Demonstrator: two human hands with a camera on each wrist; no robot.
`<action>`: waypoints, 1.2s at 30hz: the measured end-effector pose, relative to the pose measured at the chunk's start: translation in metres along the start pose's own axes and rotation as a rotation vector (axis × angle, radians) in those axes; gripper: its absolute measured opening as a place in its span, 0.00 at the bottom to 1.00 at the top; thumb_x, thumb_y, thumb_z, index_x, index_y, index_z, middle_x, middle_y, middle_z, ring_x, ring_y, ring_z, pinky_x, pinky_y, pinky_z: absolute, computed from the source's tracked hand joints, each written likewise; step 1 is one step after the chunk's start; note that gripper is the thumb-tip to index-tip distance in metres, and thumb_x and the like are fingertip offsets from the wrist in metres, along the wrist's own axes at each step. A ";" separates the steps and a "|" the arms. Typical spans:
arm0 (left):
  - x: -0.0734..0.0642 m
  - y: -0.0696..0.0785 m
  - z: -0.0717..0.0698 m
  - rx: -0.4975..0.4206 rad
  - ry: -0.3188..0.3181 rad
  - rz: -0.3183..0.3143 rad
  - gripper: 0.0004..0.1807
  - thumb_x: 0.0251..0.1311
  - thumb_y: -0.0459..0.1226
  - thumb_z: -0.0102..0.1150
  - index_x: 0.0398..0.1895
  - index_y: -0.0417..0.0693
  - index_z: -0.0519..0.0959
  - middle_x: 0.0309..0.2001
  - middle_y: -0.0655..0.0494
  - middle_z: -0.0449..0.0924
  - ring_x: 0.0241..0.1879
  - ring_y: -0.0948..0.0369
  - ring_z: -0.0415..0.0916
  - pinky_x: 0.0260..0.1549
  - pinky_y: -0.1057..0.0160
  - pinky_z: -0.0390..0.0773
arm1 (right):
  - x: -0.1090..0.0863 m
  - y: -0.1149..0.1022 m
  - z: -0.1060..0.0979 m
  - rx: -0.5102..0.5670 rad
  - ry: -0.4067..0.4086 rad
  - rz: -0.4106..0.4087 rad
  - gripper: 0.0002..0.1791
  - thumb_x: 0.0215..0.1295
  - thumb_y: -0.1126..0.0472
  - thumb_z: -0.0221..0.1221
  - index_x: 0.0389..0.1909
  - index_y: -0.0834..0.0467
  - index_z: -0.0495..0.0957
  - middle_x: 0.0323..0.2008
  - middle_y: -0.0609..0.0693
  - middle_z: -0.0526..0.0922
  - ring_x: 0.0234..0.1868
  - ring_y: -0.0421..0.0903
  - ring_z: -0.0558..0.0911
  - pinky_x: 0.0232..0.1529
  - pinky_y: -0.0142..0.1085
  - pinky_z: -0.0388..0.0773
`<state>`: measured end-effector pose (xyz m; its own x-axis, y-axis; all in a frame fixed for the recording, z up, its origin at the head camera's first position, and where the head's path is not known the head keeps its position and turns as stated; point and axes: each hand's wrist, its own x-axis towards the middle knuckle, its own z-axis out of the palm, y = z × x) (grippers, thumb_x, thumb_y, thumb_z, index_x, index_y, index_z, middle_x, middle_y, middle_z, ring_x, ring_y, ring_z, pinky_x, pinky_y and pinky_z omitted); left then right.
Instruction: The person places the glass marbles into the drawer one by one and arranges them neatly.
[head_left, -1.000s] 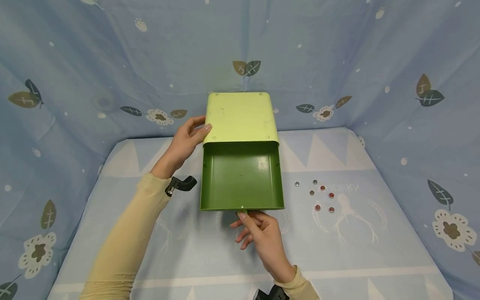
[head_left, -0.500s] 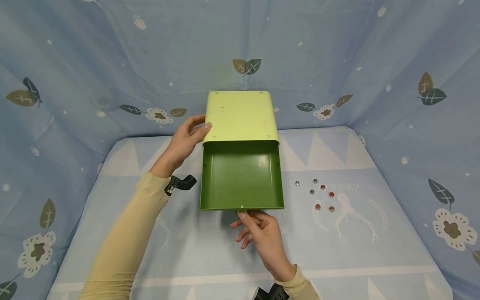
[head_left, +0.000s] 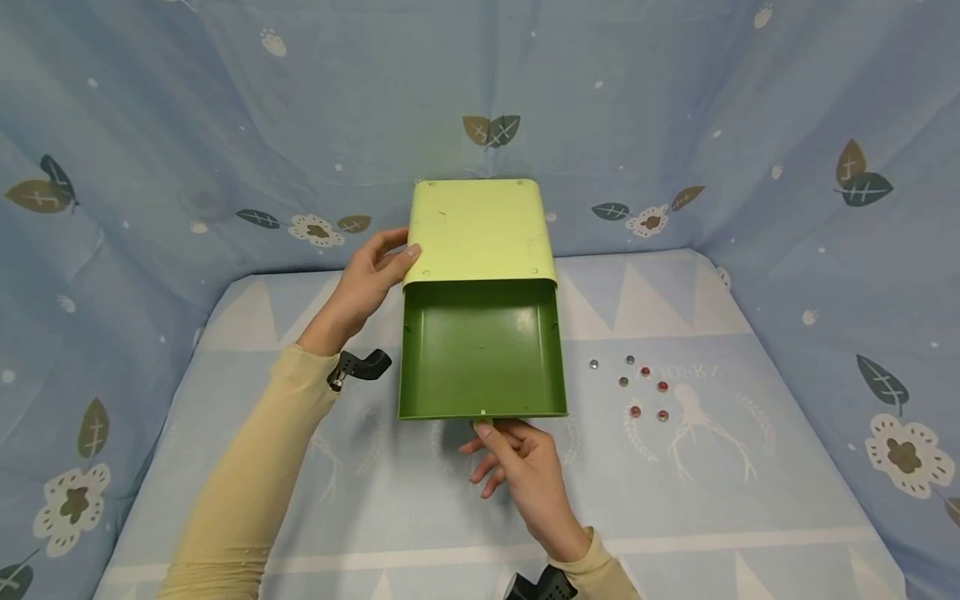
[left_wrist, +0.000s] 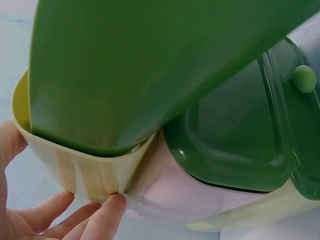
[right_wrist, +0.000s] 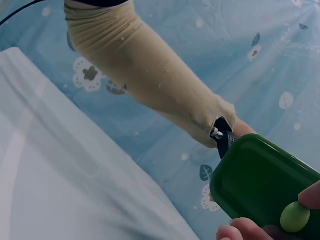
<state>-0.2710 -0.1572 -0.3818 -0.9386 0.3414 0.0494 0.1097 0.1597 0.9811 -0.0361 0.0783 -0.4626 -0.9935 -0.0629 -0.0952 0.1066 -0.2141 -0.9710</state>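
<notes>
A small drawer cabinet with a yellow-green top [head_left: 480,229] stands at the back of the table. Its dark green top drawer [head_left: 483,358] is pulled far out, and nothing lies on the visible floor of it. My left hand [head_left: 367,279] grips the cabinet's left side, thumb at the upper edge and fingers spread along the wall. In front, my right hand [head_left: 528,471] holds the drawer's round light green knob [right_wrist: 295,217], thumb against it. In the left wrist view, a closed green drawer [left_wrist: 235,145] sits in a pink tier [left_wrist: 170,192] below.
Several small red beads [head_left: 645,372] and silver beads [head_left: 594,364] lie scattered on the table right of the cabinet. A patterned blue cloth [head_left: 315,150] hangs behind and at both sides. The patterned table cover [head_left: 390,525] extends in front of the hands.
</notes>
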 end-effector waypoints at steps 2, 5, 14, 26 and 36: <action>0.000 0.001 -0.001 0.001 0.003 -0.002 0.38 0.83 0.53 0.59 0.86 0.47 0.61 0.80 0.47 0.66 0.78 0.52 0.68 0.77 0.47 0.69 | 0.000 -0.001 0.000 -0.005 -0.006 0.002 0.16 0.83 0.59 0.63 0.55 0.69 0.86 0.39 0.65 0.91 0.23 0.46 0.88 0.20 0.39 0.87; -0.001 0.001 -0.002 -0.002 0.004 -0.004 0.38 0.83 0.53 0.59 0.86 0.47 0.60 0.80 0.48 0.66 0.77 0.52 0.68 0.77 0.47 0.69 | 0.001 -0.002 -0.001 -0.014 -0.017 0.010 0.17 0.83 0.58 0.63 0.55 0.70 0.85 0.39 0.66 0.91 0.24 0.46 0.88 0.21 0.41 0.88; 0.000 0.003 -0.006 0.012 0.008 -0.009 0.40 0.82 0.54 0.59 0.87 0.48 0.59 0.82 0.48 0.64 0.78 0.52 0.67 0.78 0.47 0.68 | 0.001 -0.007 -0.015 -0.155 -0.164 0.085 0.21 0.83 0.54 0.64 0.57 0.71 0.84 0.40 0.63 0.92 0.28 0.52 0.90 0.24 0.43 0.90; 0.000 0.002 -0.002 -0.005 0.013 -0.009 0.38 0.83 0.52 0.59 0.86 0.47 0.61 0.80 0.47 0.66 0.77 0.52 0.69 0.77 0.47 0.69 | -0.009 -0.002 -0.061 -0.390 -0.162 0.066 0.17 0.76 0.53 0.72 0.51 0.64 0.88 0.28 0.62 0.87 0.20 0.48 0.83 0.25 0.38 0.87; 0.001 0.000 0.001 -0.012 0.009 -0.002 0.37 0.83 0.52 0.59 0.86 0.46 0.61 0.80 0.48 0.67 0.78 0.52 0.68 0.76 0.48 0.70 | -0.026 0.006 -0.087 -0.517 -0.093 0.076 0.11 0.71 0.54 0.76 0.44 0.58 0.89 0.24 0.49 0.86 0.18 0.38 0.76 0.22 0.31 0.79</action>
<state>-0.2716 -0.1563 -0.3814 -0.9417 0.3327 0.0492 0.1041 0.1494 0.9833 -0.0130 0.1635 -0.4846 -0.9734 -0.1505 -0.1729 0.1214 0.3013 -0.9458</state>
